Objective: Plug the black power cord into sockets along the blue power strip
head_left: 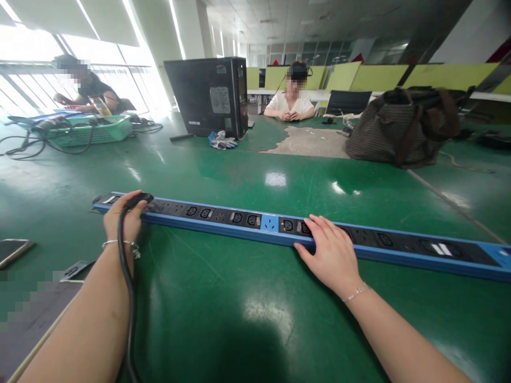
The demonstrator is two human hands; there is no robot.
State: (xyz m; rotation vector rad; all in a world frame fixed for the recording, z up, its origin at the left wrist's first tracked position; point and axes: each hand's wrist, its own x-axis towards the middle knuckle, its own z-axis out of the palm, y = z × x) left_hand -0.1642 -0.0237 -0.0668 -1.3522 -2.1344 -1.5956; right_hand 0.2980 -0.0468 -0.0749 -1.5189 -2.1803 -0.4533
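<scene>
A long blue and black power strip (pixel 235 230) lies across the green table (pixel 191 298), with a row of sockets facing up and one blue socket near its middle. At the strip's left end, my left hand (pixel 123 221) is closed around a black power plug (pixel 141 199). The plug is over or against the sockets there; whether it sits in one is hidden by my fingers. Its black cable (pixel 126 266) runs down along my left forearm. Right of the blue socket, my right hand (pixel 333 255) grips the strip, fingers across the top and thumb at the near edge.
A phone (pixel 14 251) and a grey flat item (pixel 40 319) lie at the left. Farther back are a green basket (pixel 96 133) with cables, a black computer case (pixel 207 98), gloves (pixel 222 140) and a brown bag (pixel 393 127). Two people sit beyond the table.
</scene>
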